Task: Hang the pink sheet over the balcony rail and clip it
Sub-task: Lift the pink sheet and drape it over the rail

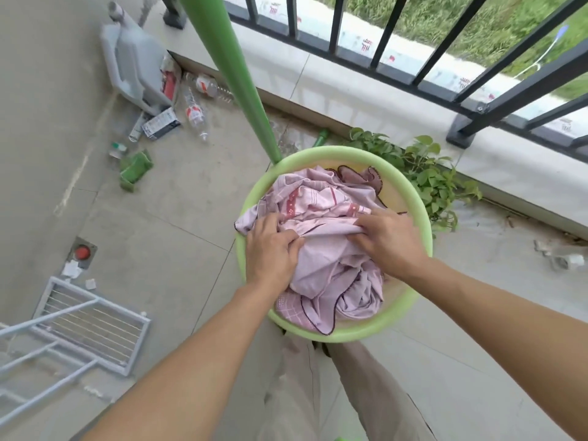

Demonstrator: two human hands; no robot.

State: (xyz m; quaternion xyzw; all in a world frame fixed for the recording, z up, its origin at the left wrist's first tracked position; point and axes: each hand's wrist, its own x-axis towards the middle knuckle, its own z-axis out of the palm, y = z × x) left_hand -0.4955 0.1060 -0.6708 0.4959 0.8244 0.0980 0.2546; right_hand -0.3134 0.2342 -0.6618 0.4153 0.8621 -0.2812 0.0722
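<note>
Pink sheet (pixel 331 237) bunched in green basin (pixel 423 224), frame centre; left hand (pixel 270 249) and right hand (pixel 386 240) both clutch its folds.

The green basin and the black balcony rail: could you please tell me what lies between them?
In the head view, a leafy green plant sprawls on the floor beside the green basin, then the pale concrete ledge that carries the black balcony rail.

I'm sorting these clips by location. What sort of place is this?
Most likely a home balcony used for laundry. A black metal railing on a low ledge borders the tiled floor, with grass beyond, and both hands work a pink sheet in a green basin.
</note>
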